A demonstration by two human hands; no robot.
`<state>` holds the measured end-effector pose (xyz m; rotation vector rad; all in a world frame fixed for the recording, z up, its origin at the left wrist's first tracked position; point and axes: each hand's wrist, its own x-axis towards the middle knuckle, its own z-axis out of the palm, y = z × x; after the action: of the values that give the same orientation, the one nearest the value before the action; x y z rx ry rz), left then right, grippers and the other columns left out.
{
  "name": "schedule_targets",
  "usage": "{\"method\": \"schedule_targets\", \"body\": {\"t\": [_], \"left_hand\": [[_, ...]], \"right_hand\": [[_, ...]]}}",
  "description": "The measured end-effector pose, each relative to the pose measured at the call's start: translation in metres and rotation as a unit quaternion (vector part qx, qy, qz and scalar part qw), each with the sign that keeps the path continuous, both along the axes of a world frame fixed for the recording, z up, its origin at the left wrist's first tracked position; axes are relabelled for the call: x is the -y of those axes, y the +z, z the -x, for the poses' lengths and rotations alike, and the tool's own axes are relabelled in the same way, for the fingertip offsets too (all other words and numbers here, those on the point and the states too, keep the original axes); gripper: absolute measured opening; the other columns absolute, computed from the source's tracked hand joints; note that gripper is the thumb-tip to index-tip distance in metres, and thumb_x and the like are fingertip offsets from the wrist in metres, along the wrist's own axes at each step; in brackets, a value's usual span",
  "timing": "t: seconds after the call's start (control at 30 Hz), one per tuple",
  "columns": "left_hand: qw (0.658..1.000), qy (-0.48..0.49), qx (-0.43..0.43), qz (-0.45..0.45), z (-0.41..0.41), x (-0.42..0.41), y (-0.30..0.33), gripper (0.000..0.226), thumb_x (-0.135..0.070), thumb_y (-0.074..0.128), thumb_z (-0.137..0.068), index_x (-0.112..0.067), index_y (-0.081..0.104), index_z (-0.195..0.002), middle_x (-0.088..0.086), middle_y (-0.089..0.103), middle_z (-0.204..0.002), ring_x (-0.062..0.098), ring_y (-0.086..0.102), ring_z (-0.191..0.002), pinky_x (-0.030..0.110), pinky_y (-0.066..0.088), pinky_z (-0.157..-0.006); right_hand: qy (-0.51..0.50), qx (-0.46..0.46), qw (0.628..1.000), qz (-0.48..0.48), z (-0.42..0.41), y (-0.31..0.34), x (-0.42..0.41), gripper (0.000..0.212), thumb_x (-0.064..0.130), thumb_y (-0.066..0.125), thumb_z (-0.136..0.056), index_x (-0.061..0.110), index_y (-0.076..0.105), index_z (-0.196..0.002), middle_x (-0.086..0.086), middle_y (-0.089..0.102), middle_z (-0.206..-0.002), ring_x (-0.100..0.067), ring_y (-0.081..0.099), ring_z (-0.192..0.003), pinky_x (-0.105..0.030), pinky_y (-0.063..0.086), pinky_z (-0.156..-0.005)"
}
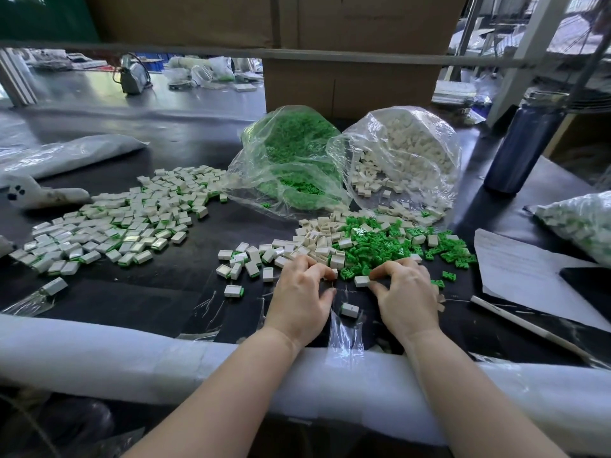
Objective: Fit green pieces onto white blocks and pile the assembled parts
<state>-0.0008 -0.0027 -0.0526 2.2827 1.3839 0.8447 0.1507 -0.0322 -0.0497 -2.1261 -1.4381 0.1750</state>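
Dark workbench (139,292) keeps everything within reach: nearest, the right hand (405,292) pinches one white block (361,280) and the left hand (302,292) curls on another (334,273), loose green pieces (390,246) just beyond for quick picking, assembled parts (109,226) piled far left, supply bags (330,160) behind.

both hands (301,292) (405,292) low, fingers curled, pinching.

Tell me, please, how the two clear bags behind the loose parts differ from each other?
The left bag holds green pieces, the right bag white blocks. The left bag's mouth has let out almost nothing, while the right bag's blocks spill onto the table. Both are clear plastic, lying open towards the person.
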Motion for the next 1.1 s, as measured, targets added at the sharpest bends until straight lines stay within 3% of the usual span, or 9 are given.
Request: {"method": "schedule_targets", "body": {"t": [0.13, 0.37, 0.47, 0.57, 0.67, 0.8, 0.97, 1.1], "left_hand": [[1.0, -0.009, 0.006, -0.001, -0.001, 0.0, 0.002, 0.02, -0.02, 0.061, -0.088, -0.017, 0.065, -0.107, -0.004, 0.05, -0.106, 0.012, 0.039, -0.11, 0.013, 0.024, -0.095], [1.0, -0.01, 0.007, 0.023, -0.006, -0.006, 0.004, 0.015, -0.017, 0.06, -0.088, -0.017, 0.067, -0.101, -0.006, 0.055, -0.1, 0.015, 0.043, -0.106, 0.019, 0.032, -0.094], [0.999, -0.029, -0.01, 0.02, -0.011, -0.007, 0.006, 0.025, -0.015, 0.053, -0.092, -0.022, 0.064, -0.113, -0.002, 0.053, -0.107, 0.016, 0.04, -0.108, 0.022, 0.031, -0.097], [0.995, -0.063, -0.082, 0.012, -0.018, -0.009, 0.005, 0.039, -0.019, 0.042, -0.097, -0.036, 0.049, -0.131, 0.0, 0.043, -0.114, 0.017, 0.034, -0.111, 0.03, 0.029, -0.102], [0.987, -0.073, -0.142, 0.011, -0.023, -0.013, 0.005, 0.036, -0.03, 0.038, -0.098, -0.043, 0.047, -0.13, -0.001, 0.037, -0.118, 0.018, 0.029, -0.115, 0.033, 0.024, -0.103], [0.991, -0.061, -0.116, 0.01, -0.02, -0.018, 0.004, 0.028, -0.037, 0.046, -0.094, -0.038, 0.06, -0.119, -0.005, 0.041, -0.115, 0.017, 0.032, -0.115, 0.033, 0.023, -0.102], [0.997, -0.024, -0.067, -0.008, -0.013, -0.016, -0.001, 0.023, -0.032, 0.055, -0.091, -0.031, 0.067, -0.111, -0.006, 0.049, -0.109, 0.015, 0.036, -0.11, 0.029, 0.023, -0.102], [0.998, -0.01, -0.056, -0.027, -0.011, -0.013, -0.004, 0.025, -0.032, 0.054, -0.091, -0.026, 0.066, -0.113, -0.004, 0.052, -0.107, 0.016, 0.038, -0.109, 0.026, 0.024, -0.101]], "right_hand": [[0.003, -0.018, 1.0, -0.008, 0.0, -0.001, -0.002, 0.007, 0.024, 0.06, -0.09, 0.021, 0.066, -0.094, 0.001, 0.055, -0.108, -0.02, 0.042, -0.112, -0.032, 0.025, -0.086], [-0.002, -0.006, 1.0, 0.0, 0.0, -0.003, -0.005, 0.023, 0.02, 0.055, -0.092, 0.023, 0.063, -0.113, 0.0, 0.054, -0.117, -0.02, 0.04, -0.117, -0.035, 0.027, -0.093], [0.0, 0.003, 1.0, 0.016, 0.0, -0.004, -0.006, 0.023, 0.028, 0.058, -0.091, 0.026, 0.064, -0.113, 0.001, 0.053, -0.116, -0.02, 0.04, -0.118, -0.035, 0.027, -0.094], [0.001, 0.002, 1.0, 0.006, 0.0, -0.004, -0.005, 0.02, 0.028, 0.06, -0.089, 0.027, 0.066, -0.108, 0.001, 0.054, -0.112, -0.02, 0.042, -0.117, -0.035, 0.027, -0.091], [0.004, -0.001, 1.0, -0.005, 0.0, -0.003, -0.005, 0.017, 0.029, 0.06, -0.089, 0.028, 0.068, -0.104, 0.002, 0.054, -0.109, -0.019, 0.043, -0.115, -0.034, 0.027, -0.089], [0.012, -0.003, 1.0, -0.015, 0.0, -0.004, -0.005, 0.015, 0.027, 0.062, -0.088, 0.027, 0.068, -0.101, 0.003, 0.054, -0.105, -0.018, 0.044, -0.113, -0.033, 0.026, -0.086], [0.029, -0.01, 0.999, -0.039, -0.001, -0.004, -0.005, 0.007, 0.02, 0.066, -0.085, 0.02, 0.066, -0.092, 0.005, 0.052, -0.095, -0.02, 0.047, -0.107, -0.033, 0.03, -0.087], [0.101, -0.093, 0.987, -0.08, 0.002, -0.001, -0.001, 0.008, 0.013, 0.068, -0.082, 0.018, 0.062, -0.082, 0.007, 0.06, -0.08, -0.018, 0.057, -0.087, -0.028, 0.041, -0.075]]}}
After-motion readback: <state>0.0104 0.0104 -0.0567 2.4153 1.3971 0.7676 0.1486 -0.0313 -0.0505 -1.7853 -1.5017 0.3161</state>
